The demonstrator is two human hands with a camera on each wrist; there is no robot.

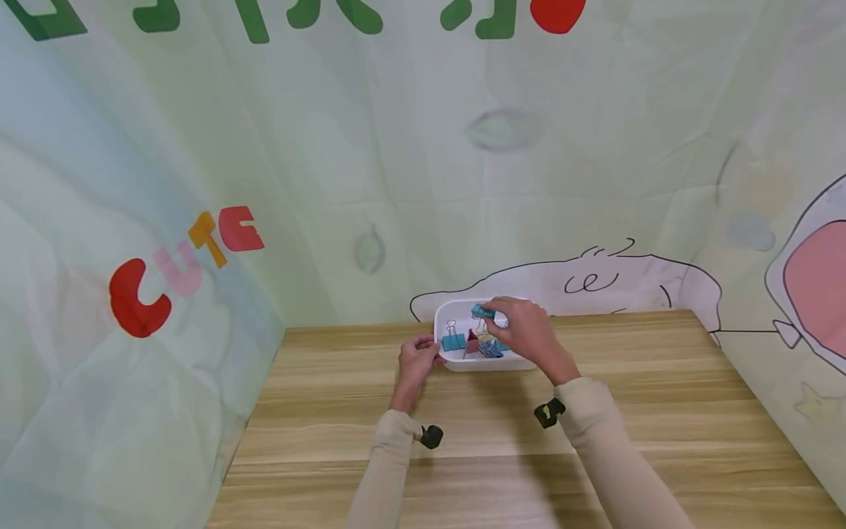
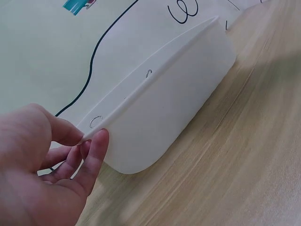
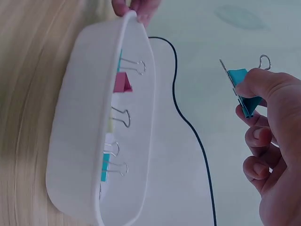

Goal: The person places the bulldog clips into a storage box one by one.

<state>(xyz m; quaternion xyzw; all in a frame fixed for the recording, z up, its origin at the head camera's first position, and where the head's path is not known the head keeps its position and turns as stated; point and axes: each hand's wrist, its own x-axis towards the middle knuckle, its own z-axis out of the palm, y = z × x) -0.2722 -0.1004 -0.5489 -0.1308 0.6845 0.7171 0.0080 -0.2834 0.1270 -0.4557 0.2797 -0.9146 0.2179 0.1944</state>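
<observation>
A white plastic tub (image 1: 489, 365) stands near the back edge of the wooden table. My left hand (image 2: 47, 160) pinches its left end at the rim, thumb on top and fingers below. Over the tub, my right hand (image 3: 277, 127) holds a teal binder clip (image 3: 245, 92) between thumb and fingers, its wire handles sticking out. Inside the tub lie several more binder clips: a teal one (image 1: 453, 342) with handles up at the left, a dark red one (image 1: 472, 344) beside it, and blue ones (image 1: 491, 348) toward the middle. The right hand covers part of the tub's right side.
The wooden table (image 1: 482, 448) reaches toward me in front of the tub. Right behind it hangs a pale printed cloth (image 1: 396, 184), with more cloth on both sides. Each wrist carries a small black camera (image 1: 432, 437).
</observation>
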